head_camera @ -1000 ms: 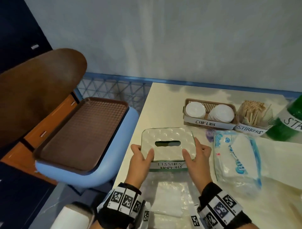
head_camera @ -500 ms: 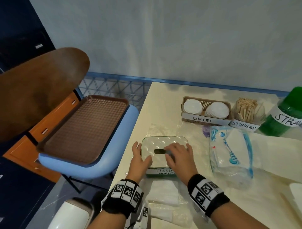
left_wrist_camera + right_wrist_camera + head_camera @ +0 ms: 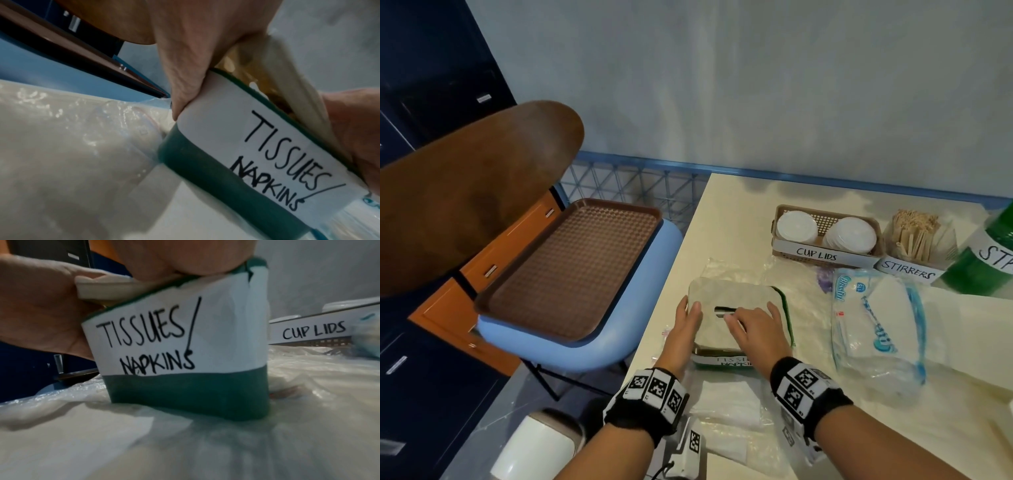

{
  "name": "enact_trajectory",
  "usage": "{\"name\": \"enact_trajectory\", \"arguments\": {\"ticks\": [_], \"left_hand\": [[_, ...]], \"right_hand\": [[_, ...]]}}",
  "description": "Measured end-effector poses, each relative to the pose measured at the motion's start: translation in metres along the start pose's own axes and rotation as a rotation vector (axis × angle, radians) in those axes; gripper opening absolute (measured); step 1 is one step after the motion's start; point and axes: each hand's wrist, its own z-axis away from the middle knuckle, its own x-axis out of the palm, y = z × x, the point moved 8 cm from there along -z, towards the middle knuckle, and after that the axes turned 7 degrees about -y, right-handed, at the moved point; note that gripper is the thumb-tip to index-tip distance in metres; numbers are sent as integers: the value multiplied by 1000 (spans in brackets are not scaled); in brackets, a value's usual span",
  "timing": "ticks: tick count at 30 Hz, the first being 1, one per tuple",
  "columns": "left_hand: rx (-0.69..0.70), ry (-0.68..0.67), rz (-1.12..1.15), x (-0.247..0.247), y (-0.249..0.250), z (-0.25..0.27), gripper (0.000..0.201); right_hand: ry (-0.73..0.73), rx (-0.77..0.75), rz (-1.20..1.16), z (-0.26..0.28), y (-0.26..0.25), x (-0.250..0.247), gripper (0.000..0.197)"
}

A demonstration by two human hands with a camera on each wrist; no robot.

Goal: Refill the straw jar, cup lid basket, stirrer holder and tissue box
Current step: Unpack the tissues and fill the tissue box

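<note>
The green tissue box (image 3: 722, 361), labelled "TISSUES/NAPKINS", stands on crinkled plastic near the table's front left. Its shiny slotted lid (image 3: 746, 294) lies on top. In the wrist views the lid (image 3: 102, 287) sits a little above the box (image 3: 185, 389) rim on the left. My left hand (image 3: 686, 317) grips the lid's left edge, thumb on top. My right hand (image 3: 753, 329) rests flat on the lid, fingertips at the slot. The cup lid basket (image 3: 787, 253), stirrer holder (image 3: 909, 270) and green straw jar (image 3: 979, 267) stand at the back right.
An opened tissue pack (image 3: 876, 329) lies right of the box. Loose white napkins (image 3: 726, 401) in clear plastic lie between my wrists. The table's left edge (image 3: 671, 274) runs close to my left hand. Beyond it a blue chair (image 3: 592, 349) carries a brown tray (image 3: 571, 270).
Both hands held the lid by its sides a second ago. The lid has come down onto the box, and my right hand has shifted onto its top toward the slot.
</note>
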Motion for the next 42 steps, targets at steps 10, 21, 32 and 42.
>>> {"name": "enact_trajectory", "arguments": {"ticks": [10, 21, 32, 42], "left_hand": [[145, 40, -308, -5, 18, -5, 45], [421, 79, -470, 41, 97, 17, 5], [435, -124, -245, 67, 101, 29, 13], [129, -372, -556, 115, -14, 39, 18]], "right_hand": [[86, -72, -163, 6, 4, -4, 20], [399, 51, -609, 21, 37, -35, 37], [561, 287, -1006, 74, 86, -69, 46], [70, 437, -672, 147, 184, -35, 22]]}}
